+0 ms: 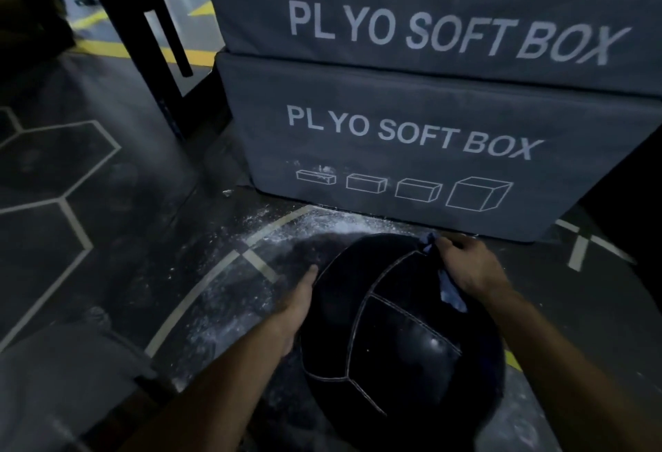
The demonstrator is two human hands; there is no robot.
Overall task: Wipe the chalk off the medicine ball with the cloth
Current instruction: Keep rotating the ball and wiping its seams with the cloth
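Nearest, resting on the chalk-dusted floor [229, 294] just before the lower plyo box [394, 150]: medicine ball [397, 337], dark, stitched, looking heavy, slick and slightly yielding. Braced on the ball's left flank by the left hand [299, 299], fingers flat and open; clutched against the ball's upper right by the right hand [465, 265], fist closed around the blue cloth [452, 292]. Best steadied low on the flank with a spread palm and rolled rather than lifted, judging by the bulk
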